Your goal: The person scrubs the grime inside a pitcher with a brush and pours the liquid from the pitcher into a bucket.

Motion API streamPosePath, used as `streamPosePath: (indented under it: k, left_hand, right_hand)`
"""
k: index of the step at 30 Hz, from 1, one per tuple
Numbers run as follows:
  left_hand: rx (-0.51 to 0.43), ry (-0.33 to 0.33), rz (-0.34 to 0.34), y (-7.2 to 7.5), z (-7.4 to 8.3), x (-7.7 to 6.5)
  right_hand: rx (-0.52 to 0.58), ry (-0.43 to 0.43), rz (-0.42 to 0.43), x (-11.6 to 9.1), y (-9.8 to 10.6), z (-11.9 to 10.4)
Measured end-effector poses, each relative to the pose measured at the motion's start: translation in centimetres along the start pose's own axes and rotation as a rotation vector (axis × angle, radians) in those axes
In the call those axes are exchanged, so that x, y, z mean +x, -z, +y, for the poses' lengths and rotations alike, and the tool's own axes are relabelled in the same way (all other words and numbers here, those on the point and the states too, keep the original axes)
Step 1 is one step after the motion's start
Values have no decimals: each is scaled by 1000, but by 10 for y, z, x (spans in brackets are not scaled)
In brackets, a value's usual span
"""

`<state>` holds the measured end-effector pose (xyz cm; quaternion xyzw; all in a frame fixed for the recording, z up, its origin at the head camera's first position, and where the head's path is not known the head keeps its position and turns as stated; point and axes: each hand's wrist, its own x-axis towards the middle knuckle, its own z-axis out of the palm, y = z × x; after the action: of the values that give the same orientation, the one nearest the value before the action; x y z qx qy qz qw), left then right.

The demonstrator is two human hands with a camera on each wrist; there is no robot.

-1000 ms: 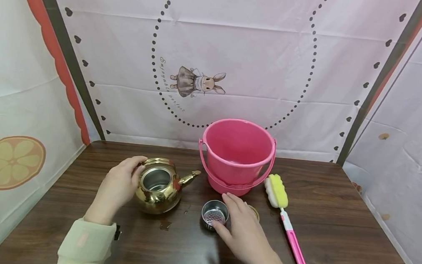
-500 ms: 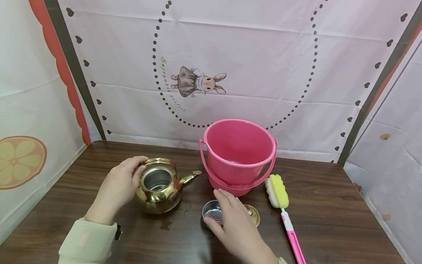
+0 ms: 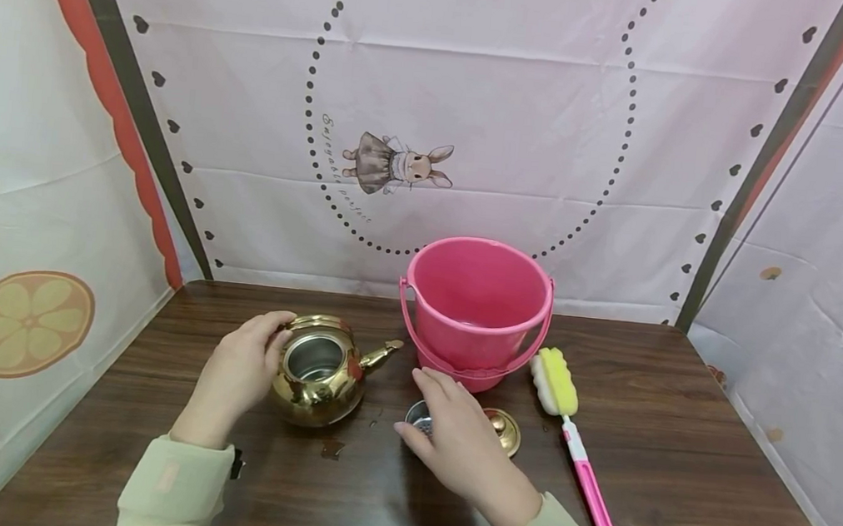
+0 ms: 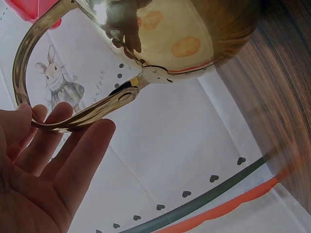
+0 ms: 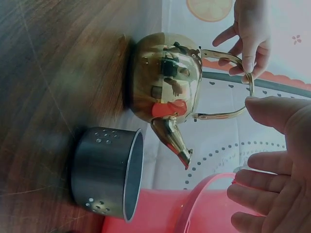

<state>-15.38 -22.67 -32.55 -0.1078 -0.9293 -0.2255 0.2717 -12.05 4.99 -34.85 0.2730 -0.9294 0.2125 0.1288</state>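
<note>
A gold teapot (image 3: 319, 396) without its lid stands left of centre on the table. My left hand (image 3: 235, 372) grips its looped handle (image 4: 20, 63), thumb on one side and fingertips on the other in the left wrist view. Right of the pot stands a steel strainer cup (image 5: 104, 172) with small holes in its side. Over it hovers my right hand (image 3: 462, 442), fingers spread and holding nothing; it covers much of the cup in the head view. Partly behind that hand lies the round gold lid (image 3: 506, 432) with its knob up.
A pink bucket (image 3: 474, 347) with its handle hanging down stands behind the cup and lid. To the right lies a sponge brush (image 3: 578, 452) with a pink handle. A small puddle (image 3: 332, 449) sits before the teapot. Printed cloth (image 3: 552, 141) walls the table's back.
My right hand has moved left and slightly back over the strainer cup, uncovering more of the lid. The left hand and teapot have stayed in place.
</note>
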Motion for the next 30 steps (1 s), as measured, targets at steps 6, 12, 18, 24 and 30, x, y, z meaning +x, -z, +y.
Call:
streamPosePath:
  k: [6, 12, 18, 24, 30]
  left_hand:
    - [-3, 18, -22, 3, 1, 1]
    - [-1, 7, -10, 2, 0, 1]
    - [-4, 9, -15, 1, -1, 0]
    - [-6, 6, -10, 0, -1, -1]
    - [-3, -4, -4, 0, -2, 0]
  right_hand:
    - [-2, 11, -30, 9, 1, -5]
    - [-12, 9, -51, 18, 0, -9]
    - [-32, 25, -50, 28, -4, -14]
    - [-40, 54, -43, 37, -7, -19]
    - [-65, 80, -44, 46, -9, -24]
